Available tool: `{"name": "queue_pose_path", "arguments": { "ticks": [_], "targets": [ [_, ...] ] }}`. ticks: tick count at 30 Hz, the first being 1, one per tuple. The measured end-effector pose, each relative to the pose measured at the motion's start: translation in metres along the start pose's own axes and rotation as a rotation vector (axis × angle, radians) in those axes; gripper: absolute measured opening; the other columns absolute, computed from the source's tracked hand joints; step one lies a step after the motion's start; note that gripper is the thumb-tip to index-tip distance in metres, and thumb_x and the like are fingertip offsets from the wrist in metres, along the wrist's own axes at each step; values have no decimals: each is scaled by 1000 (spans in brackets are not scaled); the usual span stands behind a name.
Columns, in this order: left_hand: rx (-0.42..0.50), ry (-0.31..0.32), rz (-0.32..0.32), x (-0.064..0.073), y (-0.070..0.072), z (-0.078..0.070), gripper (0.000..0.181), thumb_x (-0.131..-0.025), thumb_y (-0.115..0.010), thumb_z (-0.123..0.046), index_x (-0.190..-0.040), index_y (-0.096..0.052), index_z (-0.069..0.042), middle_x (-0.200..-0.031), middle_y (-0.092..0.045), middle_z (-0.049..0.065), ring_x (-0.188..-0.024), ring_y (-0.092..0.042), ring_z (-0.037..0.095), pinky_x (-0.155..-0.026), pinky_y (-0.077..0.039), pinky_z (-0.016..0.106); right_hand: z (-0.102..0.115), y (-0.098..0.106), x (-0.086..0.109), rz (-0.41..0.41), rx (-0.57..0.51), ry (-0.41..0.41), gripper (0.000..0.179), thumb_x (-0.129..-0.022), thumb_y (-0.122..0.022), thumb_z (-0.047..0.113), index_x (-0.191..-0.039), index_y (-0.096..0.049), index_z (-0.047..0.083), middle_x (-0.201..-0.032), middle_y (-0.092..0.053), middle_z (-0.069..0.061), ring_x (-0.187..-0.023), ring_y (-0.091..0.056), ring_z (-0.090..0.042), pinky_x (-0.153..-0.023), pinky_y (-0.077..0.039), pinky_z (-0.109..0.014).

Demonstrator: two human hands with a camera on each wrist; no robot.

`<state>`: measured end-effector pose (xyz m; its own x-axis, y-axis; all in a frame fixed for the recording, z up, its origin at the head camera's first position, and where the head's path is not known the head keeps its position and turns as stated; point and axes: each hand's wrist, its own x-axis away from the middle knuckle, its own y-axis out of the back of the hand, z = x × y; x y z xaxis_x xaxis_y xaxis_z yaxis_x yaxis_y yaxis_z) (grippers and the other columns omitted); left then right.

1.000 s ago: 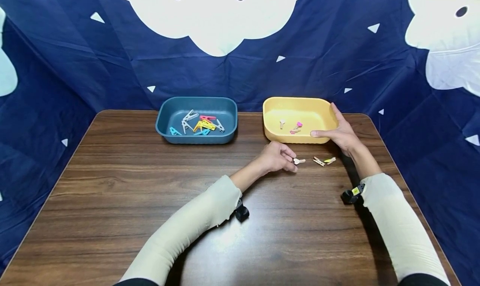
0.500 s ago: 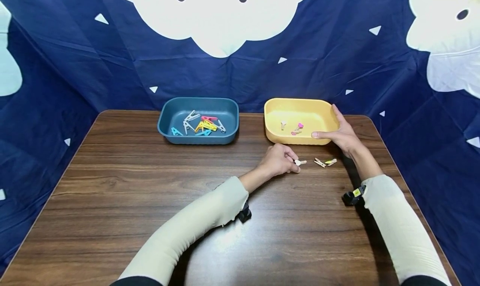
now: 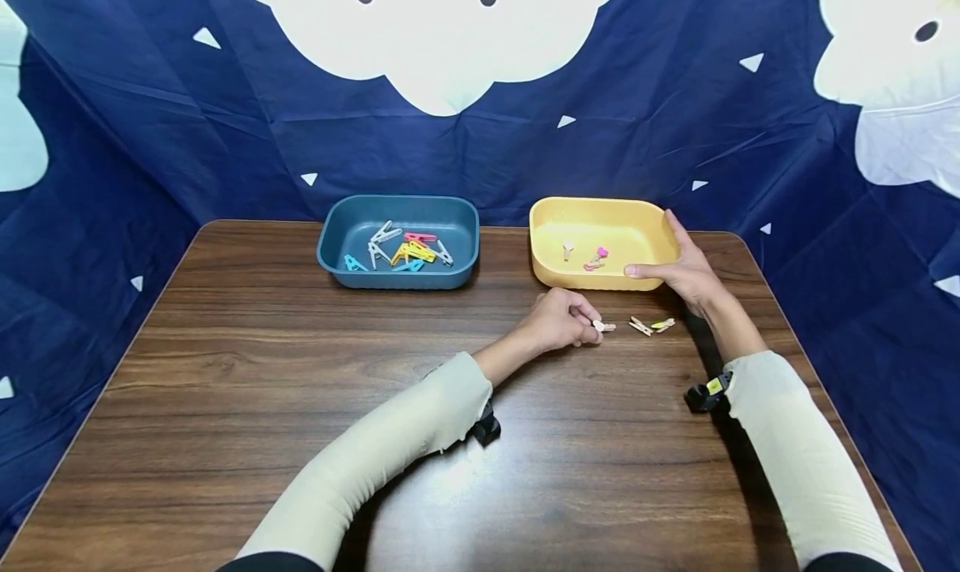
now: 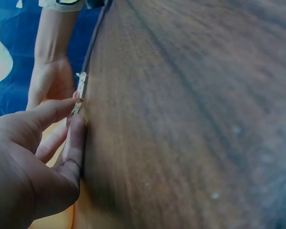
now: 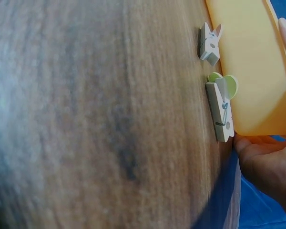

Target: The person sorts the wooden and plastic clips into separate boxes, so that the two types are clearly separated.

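My left hand [image 3: 561,320] is low over the table, thumb and fingertips pinching a small wooden clothespin [image 3: 604,328] with a white heart-shaped decoration. In the left wrist view the fingertips partly hide that clothespin [image 4: 77,108]. My right hand [image 3: 684,270] holds the right end of the yellow bin [image 3: 581,281], thumb along the front and fingers spread at the side. Inside the bin are several small clothespins [image 3: 567,252] with pale and pink decorations. Between my hands lie a plain-looking wooden clothespin [image 3: 641,326] and one with a green decoration [image 5: 222,109].
Left of the yellow bin stands a dark blue bin [image 3: 397,280] with several plastic clothespins [image 3: 414,252] in white, yellow, red and light blue. Both bins are at the back edge of the brown wooden table [image 3: 247,372], before a blue curtain [image 3: 247,122].
My left fingertips have shifted slightly right with the white-heart clothespin. The right hand stays on the yellow bin. The head view has shifted a little.
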<state>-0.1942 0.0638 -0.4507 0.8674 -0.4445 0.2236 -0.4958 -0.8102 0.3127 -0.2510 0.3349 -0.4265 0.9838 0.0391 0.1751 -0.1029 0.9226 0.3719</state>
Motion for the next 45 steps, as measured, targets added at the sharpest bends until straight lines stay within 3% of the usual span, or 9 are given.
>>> {"name": "queue_pose_path", "arguments": {
  "ticks": [4,8,13,19,26,31,42,45],
  "targets": [
    [133,-31,45,13,4,-11,20,-90,-89,5,-109,-85,3,-96,-87,16,-64,-71,9,-63,-66,25,-2,0,0,4,-7,-4,141,-92,-93,9,-182,12,32,-193,6,-4,-177,-14,-30,-146,-14,-45],
    [257,-10,62,14,5,-11,24,-92,-83,13,-115,-81,12,-102,-85,27,-66,-72,10,-67,-68,26,-3,0,-1,3,7,-7,141,-91,-94,10,-182,13,32,-193,6,-5,-177,-14,-31,-146,-14,-46],
    [347,2,50,14,10,-13,29,-90,-84,15,-119,-80,14,-96,-84,24,-68,-73,8,-72,-69,25,-2,1,-1,-7,28,-2,141,-92,-94,11,-182,12,31,-193,5,-5,-177,-15,-31,-146,-14,-46],
    [469,13,76,15,15,-20,35,-93,-80,18,-128,-75,18,-88,-79,8,-75,-76,10,-83,-72,32,-2,2,-1,-11,26,-2,140,-92,-93,12,-182,11,30,-193,3,-6,-176,-17,-32,-146,-15,-45],
    [507,33,81,15,20,-28,41,-95,-80,14,-136,-72,17,-88,-78,4,-78,-77,11,-100,-69,48,-2,1,-1,-5,18,4,140,-92,-93,11,-182,12,29,-193,2,-7,-176,-19,-33,-146,-16,-45],
    [540,9,79,13,25,-35,43,-96,-79,14,-138,-70,17,-88,-77,1,-80,-77,10,-108,-64,53,0,1,-1,-7,15,10,140,-92,-94,13,-183,11,30,-193,1,-6,-175,-21,-32,-145,-17,-45],
    [626,7,51,9,28,-48,41,-97,-79,14,-137,-72,15,-97,-78,7,-84,-79,13,-111,-63,53,0,0,-2,-12,7,2,141,-91,-95,13,-183,11,30,-193,0,-4,-174,-24,-30,-145,-20,-44],
    [658,9,54,8,27,-51,40,-97,-79,13,-137,-73,14,-106,-82,18,-88,-80,15,-111,-64,51,-2,1,-2,-13,12,4,141,-91,-95,14,-183,10,30,-193,1,-4,-175,-23,-30,-145,-19,-44]
  ]
}}
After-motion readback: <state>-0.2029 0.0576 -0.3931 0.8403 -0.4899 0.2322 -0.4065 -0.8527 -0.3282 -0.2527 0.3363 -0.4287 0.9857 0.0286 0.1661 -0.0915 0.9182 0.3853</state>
